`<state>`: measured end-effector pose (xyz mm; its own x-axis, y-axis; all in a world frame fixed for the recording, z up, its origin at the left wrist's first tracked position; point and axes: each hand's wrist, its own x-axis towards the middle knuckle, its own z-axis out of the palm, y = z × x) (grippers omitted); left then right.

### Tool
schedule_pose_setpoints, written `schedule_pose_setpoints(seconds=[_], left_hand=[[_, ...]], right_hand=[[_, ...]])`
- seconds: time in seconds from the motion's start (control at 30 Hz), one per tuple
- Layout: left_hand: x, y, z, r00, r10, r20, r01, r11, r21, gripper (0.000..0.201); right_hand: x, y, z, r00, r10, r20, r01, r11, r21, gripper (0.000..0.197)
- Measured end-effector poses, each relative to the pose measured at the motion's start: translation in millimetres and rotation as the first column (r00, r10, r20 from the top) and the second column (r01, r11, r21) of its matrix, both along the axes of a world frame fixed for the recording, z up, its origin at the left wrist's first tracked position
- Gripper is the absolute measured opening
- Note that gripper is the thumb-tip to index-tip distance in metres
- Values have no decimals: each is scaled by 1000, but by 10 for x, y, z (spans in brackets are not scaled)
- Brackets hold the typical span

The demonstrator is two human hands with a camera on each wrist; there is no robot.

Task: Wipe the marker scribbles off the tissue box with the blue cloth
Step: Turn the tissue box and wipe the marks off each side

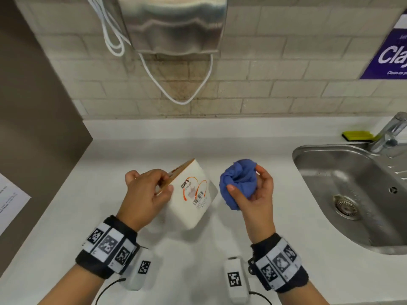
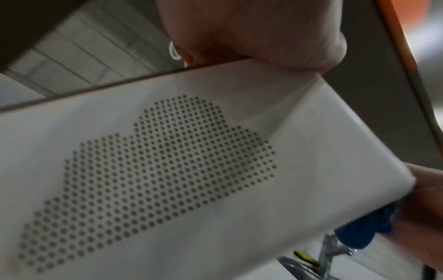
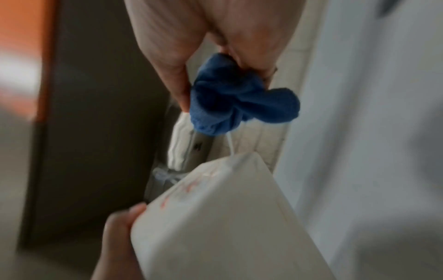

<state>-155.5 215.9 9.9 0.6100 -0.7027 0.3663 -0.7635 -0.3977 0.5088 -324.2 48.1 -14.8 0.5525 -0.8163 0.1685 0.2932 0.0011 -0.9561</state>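
A white tissue box (image 1: 193, 197) with a wooden lid, orange scribbles and a barcode label is tilted above the counter. My left hand (image 1: 146, 190) grips it at its left end, thumb on the labelled face. The left wrist view shows the box's side (image 2: 191, 170) with a dotted cloud pattern. A bunched blue cloth (image 1: 239, 180) is held in my right hand (image 1: 253, 190), just right of the box and apart from it. In the blurred right wrist view the cloth (image 3: 235, 100) hangs from my fingers above the box (image 3: 215, 227), where faint red marks show.
A white counter (image 1: 176, 249) runs under both hands. A steel sink (image 1: 352, 194) with a tap (image 1: 389, 133) lies to the right, a yellow sponge (image 1: 357, 135) behind it. A metal dispenser (image 1: 171, 25) with white cords hangs on the tiled wall. A brown panel (image 1: 33, 128) stands left.
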Motion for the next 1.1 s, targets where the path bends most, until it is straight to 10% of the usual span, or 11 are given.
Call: schedule_pose_setpoints(seconds=[0.2,0.6,0.97,1.1], left_hand=[[121,220,-123,998,-56,-13,54,989,-135,47],[233,268,-243,998,-15,-57,1,973,-229,44],[329,296,-244,995,-69,-68,55,979,-198,50],[363,278,-249,995,-70,-67,57,982,-181,52]], right_hand=[[428,376,185,987,160,-31,-162,946,-282,51],[681,524,97,968,76,-238,-240,547,-802,40],[499,562,49,778,550,-303,-457,165,-874,21],[300,380,3,784,545,-297,-468,205,-860,18]])
